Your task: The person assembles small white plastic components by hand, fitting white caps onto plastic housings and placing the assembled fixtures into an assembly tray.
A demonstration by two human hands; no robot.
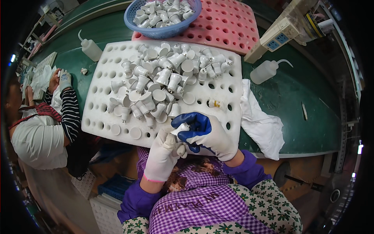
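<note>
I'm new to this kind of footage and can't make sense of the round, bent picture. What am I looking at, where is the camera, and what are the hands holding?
The camera sits on a person's head and looks down through a very wide lens, so straight edges bend. The two gloved hands at the bottom are that person's own. The left hand, in a white glove, and the right hand, in a white glove with blue fingers, together hold one small white bell-shaped part. Beyond them, on a green table, lies a white foam tray full of holes, piled with more of the same parts. Farther off are a blue basket of parts, a pink foam tray, two squeeze bottles and a white cloth. At left, another person works.
</note>
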